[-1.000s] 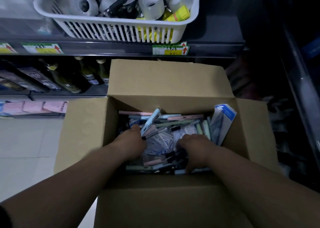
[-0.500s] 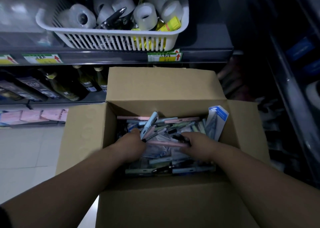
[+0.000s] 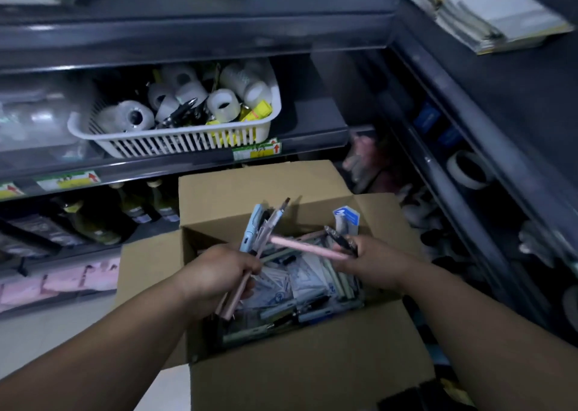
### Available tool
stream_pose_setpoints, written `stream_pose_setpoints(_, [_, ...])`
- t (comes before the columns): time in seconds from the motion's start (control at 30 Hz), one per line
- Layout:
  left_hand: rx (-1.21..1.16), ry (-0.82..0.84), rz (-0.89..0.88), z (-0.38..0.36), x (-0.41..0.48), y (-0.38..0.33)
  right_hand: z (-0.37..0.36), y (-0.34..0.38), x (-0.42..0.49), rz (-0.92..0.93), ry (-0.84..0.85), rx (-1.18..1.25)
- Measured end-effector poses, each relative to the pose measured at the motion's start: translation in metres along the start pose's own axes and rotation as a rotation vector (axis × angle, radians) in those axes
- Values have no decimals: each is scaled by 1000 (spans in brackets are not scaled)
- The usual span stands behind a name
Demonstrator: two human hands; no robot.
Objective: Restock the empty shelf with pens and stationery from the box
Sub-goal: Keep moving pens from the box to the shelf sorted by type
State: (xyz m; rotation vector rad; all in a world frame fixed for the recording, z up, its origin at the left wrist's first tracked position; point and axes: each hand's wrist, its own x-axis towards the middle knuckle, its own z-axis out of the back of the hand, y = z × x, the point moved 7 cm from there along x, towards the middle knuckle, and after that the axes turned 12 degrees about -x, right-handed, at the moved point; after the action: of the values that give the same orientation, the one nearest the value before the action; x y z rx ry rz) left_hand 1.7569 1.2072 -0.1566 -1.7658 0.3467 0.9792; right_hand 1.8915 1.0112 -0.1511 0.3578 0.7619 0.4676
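Observation:
An open cardboard box point(image 3: 256, 185) stands on the floor, full of loose pens and stationery packets point(image 3: 300, 285). My left hand point(image 3: 215, 273) is above its left side, shut on a bundle of pens point(image 3: 259, 226) that fan upward, one light blue, others pink and clear. My right hand point(image 3: 372, 260) hovers over the right side, shut on a long pink pen point(image 3: 306, 248) and a dark pen point(image 3: 339, 237). A blue and white packet point(image 3: 347, 220) stands upright at the box's back right. A bare stretch of dark shelf point(image 3: 319, 113) lies right of the basket.
A white slatted basket point(image 3: 175, 138) of tape rolls sits on the shelf behind the box. Bottles point(image 3: 131, 210) stand on the lower shelf. Another dark shelving unit point(image 3: 469, 160) runs along the right, with paper stacks point(image 3: 488, 13) on top. Pale floor point(image 3: 47, 332) lies to the left.
Both hands have lifted out of the box, each now holding pens. The view has tilted up, so higher shelves and the right shelving show.

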Motion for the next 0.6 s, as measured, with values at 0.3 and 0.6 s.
stream_pose_setpoints(0.3, [-134,93,-197,-46,-45,-34,23,7,-82,-37,-407,356])
stream_pose_setpoints(0.6, [122,438,-480,-166,-143,0,9,-44,-235,-112,-770,910])
